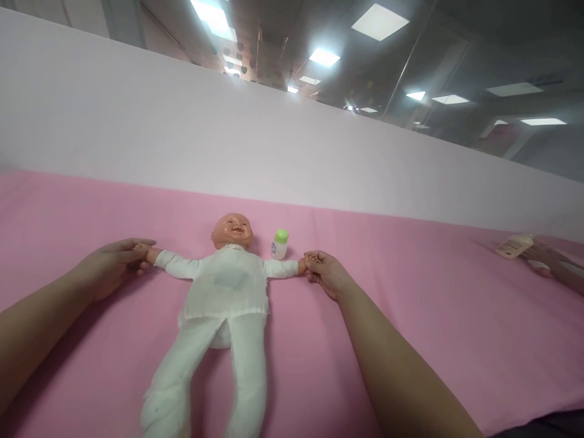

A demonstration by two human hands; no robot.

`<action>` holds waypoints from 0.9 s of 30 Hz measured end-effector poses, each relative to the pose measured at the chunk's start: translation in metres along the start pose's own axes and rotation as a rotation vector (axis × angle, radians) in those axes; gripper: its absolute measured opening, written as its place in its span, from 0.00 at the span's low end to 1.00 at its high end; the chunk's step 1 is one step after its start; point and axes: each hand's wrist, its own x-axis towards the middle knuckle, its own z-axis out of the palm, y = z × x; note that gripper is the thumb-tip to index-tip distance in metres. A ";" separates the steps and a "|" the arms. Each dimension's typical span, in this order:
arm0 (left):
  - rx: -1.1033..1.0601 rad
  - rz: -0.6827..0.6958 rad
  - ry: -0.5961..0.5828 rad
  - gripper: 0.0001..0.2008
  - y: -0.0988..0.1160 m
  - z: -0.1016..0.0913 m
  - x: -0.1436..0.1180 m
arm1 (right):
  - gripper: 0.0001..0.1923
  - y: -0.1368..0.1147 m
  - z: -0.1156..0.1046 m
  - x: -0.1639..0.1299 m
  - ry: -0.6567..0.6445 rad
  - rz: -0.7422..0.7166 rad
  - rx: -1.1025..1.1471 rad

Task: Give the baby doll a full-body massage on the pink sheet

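Note:
A baby doll with a white cloth body lies on its back, its arms stretched out to both sides. My left hand has its fingers closed around the doll's hand on the left. On the other side, my right hand pinches the doll's other hand between thumb and fingers. A small bottle with a green cap and a clear body stands beside the doll's head, just above its outstretched arm. The lower ends of the doll's legs run out of the picture.
Pink cloth covers the surface under the doll. A low white wall runs along the back, with glass above it. Far right, another person's hand is at a pale, flat object with dark markings.

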 end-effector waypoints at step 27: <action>-0.132 -0.049 -0.007 0.20 0.000 -0.003 0.002 | 0.24 0.002 0.007 -0.001 0.032 -0.027 -0.066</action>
